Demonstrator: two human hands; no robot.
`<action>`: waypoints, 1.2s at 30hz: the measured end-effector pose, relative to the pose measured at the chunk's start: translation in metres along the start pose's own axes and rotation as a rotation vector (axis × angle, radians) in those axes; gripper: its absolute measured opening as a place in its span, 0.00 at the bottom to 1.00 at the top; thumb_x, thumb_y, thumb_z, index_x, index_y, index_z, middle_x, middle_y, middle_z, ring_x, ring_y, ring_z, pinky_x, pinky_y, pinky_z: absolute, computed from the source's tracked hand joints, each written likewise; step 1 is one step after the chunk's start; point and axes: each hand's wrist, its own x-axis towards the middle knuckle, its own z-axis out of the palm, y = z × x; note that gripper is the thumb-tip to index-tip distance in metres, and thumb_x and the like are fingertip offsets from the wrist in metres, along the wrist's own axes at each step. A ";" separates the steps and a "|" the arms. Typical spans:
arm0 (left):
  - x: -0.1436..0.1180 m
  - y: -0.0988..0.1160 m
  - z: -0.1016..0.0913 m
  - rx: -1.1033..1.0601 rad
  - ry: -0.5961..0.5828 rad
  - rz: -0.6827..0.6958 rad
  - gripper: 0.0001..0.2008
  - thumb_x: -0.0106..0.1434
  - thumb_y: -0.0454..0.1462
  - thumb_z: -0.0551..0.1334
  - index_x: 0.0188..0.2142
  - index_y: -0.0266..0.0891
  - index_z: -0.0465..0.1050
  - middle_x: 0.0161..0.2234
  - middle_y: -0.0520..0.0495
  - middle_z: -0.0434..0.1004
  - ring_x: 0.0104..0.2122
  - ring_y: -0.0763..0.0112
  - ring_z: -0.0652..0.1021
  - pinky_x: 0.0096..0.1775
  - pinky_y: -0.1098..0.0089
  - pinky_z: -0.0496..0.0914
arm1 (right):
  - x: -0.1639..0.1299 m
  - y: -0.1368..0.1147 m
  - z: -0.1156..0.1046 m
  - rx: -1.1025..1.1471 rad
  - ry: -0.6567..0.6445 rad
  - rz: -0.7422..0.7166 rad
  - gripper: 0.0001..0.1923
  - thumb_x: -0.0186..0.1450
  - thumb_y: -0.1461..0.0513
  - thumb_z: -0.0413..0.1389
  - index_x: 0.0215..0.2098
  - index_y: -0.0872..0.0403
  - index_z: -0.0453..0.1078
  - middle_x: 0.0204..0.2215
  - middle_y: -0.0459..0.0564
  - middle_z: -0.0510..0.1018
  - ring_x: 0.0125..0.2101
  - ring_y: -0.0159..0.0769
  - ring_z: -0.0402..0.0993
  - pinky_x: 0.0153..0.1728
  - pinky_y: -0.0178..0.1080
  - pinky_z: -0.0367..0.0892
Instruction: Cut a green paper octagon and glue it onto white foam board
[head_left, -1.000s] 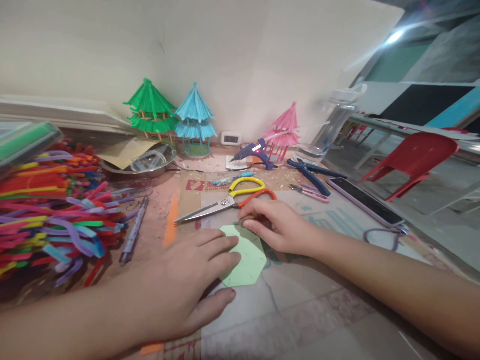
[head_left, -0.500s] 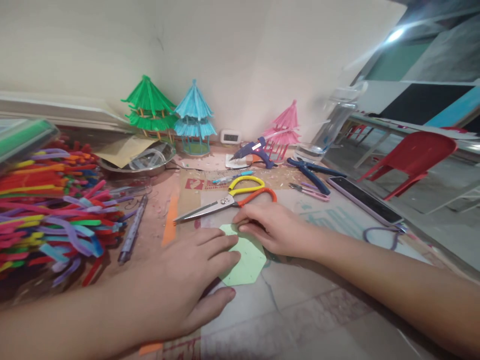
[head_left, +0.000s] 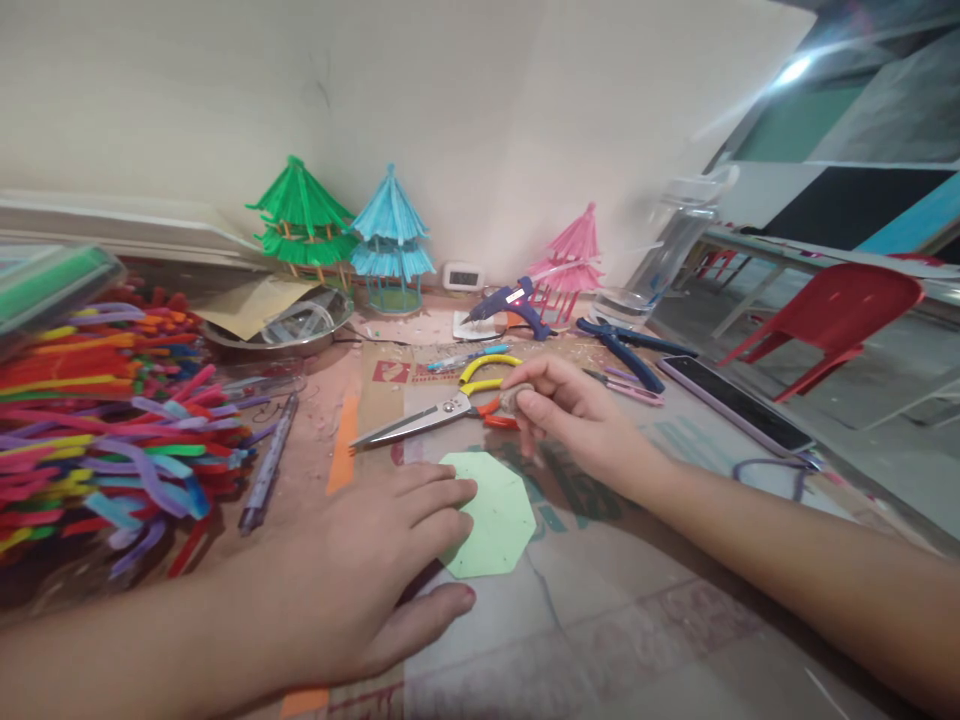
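A light green paper octagon (head_left: 496, 520) with small dark marks lies flat on the work surface. My left hand (head_left: 382, 560) rests open, its fingertips pressing on the paper's left edge. Above and to the right of the paper, my right hand (head_left: 574, 415) pinches a small round greyish disc (head_left: 514, 400) between thumb and fingers; its exact kind is unclear. Just behind the paper lie scissors (head_left: 427, 417) with one yellow and one red-orange handle, blades pointing left. My right hand partly covers their handles.
Bundled pipe cleaners (head_left: 135, 440) and a pen (head_left: 268, 465) lie left. Green (head_left: 300, 205), blue (head_left: 391, 225) and pink (head_left: 574, 245) pagoda models stand behind. A glue gun (head_left: 510, 305), pliers (head_left: 622, 350) and a phone (head_left: 735, 405) sit at the back and right.
My right hand has lifted off the paper and moved up and right, with the small disc now showing in its fingers. My left hand stays on the paper.
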 end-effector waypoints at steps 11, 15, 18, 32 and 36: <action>0.002 0.009 -0.004 -0.007 -0.027 0.040 0.14 0.72 0.36 0.51 0.35 0.39 0.74 0.34 0.46 0.77 0.34 0.63 0.76 0.38 0.63 0.73 | -0.006 0.003 0.014 0.442 -0.229 0.233 0.16 0.67 0.49 0.58 0.36 0.51 0.61 0.48 0.53 0.76 0.50 0.38 0.76 0.53 0.49 0.71; 0.003 0.005 -0.003 -0.029 0.022 0.007 0.09 0.68 0.35 0.54 0.37 0.40 0.73 0.44 0.43 0.78 0.42 0.60 0.77 0.46 0.60 0.73 | -0.004 0.002 0.010 0.099 -0.116 0.101 0.07 0.70 0.57 0.55 0.38 0.52 0.63 0.44 0.51 0.75 0.38 0.32 0.75 0.42 0.41 0.73; 0.003 0.004 -0.002 -0.015 0.055 -0.032 0.07 0.66 0.37 0.57 0.40 0.39 0.73 0.49 0.39 0.76 0.49 0.55 0.76 0.52 0.56 0.71 | -0.001 0.002 0.006 -0.219 -0.035 -0.019 0.02 0.67 0.63 0.55 0.38 0.53 0.67 0.34 0.46 0.74 0.31 0.31 0.70 0.34 0.36 0.69; 0.004 0.004 -0.002 0.021 0.021 -0.072 0.12 0.65 0.41 0.59 0.43 0.38 0.74 0.48 0.39 0.78 0.48 0.51 0.77 0.50 0.52 0.72 | -0.005 -0.001 0.006 -0.792 -0.296 -0.267 0.04 0.67 0.68 0.55 0.36 0.54 0.69 0.33 0.50 0.76 0.36 0.37 0.73 0.38 0.39 0.67; 0.003 -0.004 0.001 -0.030 0.045 -0.052 0.10 0.66 0.40 0.58 0.43 0.38 0.73 0.48 0.39 0.78 0.48 0.54 0.77 0.51 0.53 0.72 | -0.006 -0.004 0.006 -0.697 -0.306 -0.256 0.03 0.67 0.68 0.57 0.35 0.54 0.69 0.32 0.49 0.77 0.34 0.35 0.73 0.36 0.37 0.68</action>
